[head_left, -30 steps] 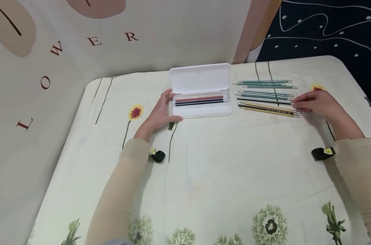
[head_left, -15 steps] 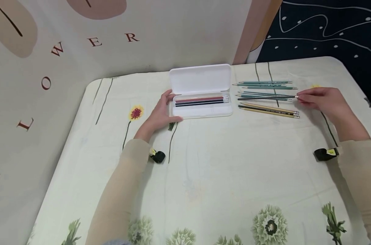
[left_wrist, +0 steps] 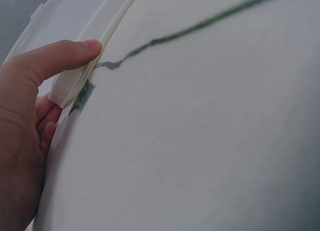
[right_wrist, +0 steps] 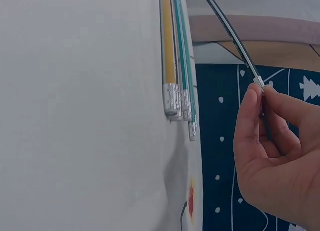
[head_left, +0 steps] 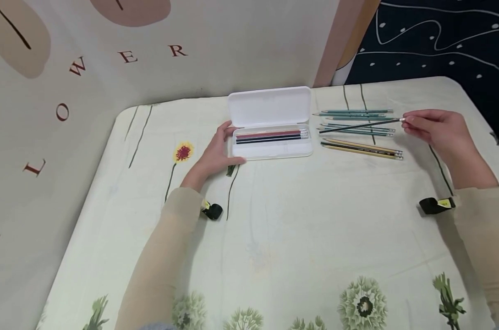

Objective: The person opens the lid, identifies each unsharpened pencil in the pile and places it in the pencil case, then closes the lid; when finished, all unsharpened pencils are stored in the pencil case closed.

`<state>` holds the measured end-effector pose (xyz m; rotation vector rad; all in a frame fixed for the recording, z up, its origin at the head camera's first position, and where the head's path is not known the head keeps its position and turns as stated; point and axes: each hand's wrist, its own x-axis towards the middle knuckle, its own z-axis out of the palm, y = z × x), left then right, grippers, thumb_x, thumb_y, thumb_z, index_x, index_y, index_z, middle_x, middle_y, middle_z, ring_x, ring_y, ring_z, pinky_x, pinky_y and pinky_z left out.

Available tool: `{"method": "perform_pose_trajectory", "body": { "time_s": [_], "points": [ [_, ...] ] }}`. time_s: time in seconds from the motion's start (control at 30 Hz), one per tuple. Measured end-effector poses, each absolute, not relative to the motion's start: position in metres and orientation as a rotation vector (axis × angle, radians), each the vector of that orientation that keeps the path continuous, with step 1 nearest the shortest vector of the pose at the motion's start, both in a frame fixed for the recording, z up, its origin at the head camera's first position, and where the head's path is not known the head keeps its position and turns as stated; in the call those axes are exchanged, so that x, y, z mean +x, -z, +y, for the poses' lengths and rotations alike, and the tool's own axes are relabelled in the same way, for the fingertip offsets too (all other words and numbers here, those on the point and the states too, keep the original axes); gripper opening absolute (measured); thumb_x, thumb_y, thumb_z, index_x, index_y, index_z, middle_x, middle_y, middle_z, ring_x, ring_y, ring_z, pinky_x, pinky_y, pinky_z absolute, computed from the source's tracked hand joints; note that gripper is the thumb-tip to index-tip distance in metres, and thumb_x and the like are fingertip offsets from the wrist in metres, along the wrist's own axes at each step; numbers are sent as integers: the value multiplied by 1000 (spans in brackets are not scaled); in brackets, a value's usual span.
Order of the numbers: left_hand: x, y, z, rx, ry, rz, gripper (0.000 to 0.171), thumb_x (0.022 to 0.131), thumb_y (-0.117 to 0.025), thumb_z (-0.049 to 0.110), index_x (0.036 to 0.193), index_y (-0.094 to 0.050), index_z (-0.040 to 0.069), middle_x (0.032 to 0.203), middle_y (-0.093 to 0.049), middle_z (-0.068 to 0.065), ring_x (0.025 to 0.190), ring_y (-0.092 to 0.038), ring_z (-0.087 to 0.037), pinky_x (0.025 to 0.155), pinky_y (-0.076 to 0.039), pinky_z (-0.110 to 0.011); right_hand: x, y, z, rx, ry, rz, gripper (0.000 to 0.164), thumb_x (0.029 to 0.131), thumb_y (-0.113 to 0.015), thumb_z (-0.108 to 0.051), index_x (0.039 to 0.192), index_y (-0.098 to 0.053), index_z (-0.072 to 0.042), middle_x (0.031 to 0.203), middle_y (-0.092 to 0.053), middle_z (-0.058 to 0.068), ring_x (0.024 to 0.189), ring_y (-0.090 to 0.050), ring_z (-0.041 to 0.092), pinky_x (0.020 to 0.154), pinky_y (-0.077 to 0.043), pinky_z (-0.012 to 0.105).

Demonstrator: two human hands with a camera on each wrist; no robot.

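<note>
My left hand (head_left: 212,156) grips the left end of an open white pencil case (head_left: 274,150). In the left wrist view the thumb of that hand (left_wrist: 30,96) lies over the case's edge, with fingers curled by its corner. Red and black pencils (head_left: 270,137) lie side by side inside the case. My right hand (head_left: 441,133) pinches a black pencil (head_left: 360,125) at its eraser end, between thumb and fingertips. That end is raised and the tip slants down to the left, over the teal pencils (head_left: 358,132). The right wrist view shows the pinched pencil (right_wrist: 232,33) apart from the others.
Another group of teal pencils (head_left: 356,111) lies farther back, right of the case. Yellow-and-black pencils (head_left: 362,149) lie nearer, erasers to the right. A floral cloth (head_left: 298,220) covers the table, whose back edge meets a wall hanging (head_left: 241,50).
My right hand has lifted the black pencil's eraser end off the table and moved it slightly back and right, tilting the pencil across the teal ones. The left hand and case stay in place.
</note>
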<state>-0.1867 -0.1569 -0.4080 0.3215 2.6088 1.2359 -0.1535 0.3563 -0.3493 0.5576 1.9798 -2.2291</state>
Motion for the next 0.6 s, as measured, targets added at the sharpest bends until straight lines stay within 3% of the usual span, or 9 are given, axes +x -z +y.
{"method": "perform_pose_trajectory", "body": {
  "time_s": [0.17,0.6],
  "points": [
    [-187,408,-157,320,-1234,2606,114,77,-86,28,159,-8,20,159,-37,-1,152,-25,-20,127,-15,-46,-156,344,350,570,2303,1930,16,81,-79,-10,97,-77,-11,87,-76,-5,77,-74,6,68,-59,17],
    [-189,411,-158,341,-1253,2603,114,77,-87,28,159,-8,19,159,-37,-1,151,-26,-20,127,-15,-46,-163,341,325,446,2407,1864,18,79,-80,-4,97,-77,-7,87,-77,0,77,-74,9,70,-59,18]
  ]
}}
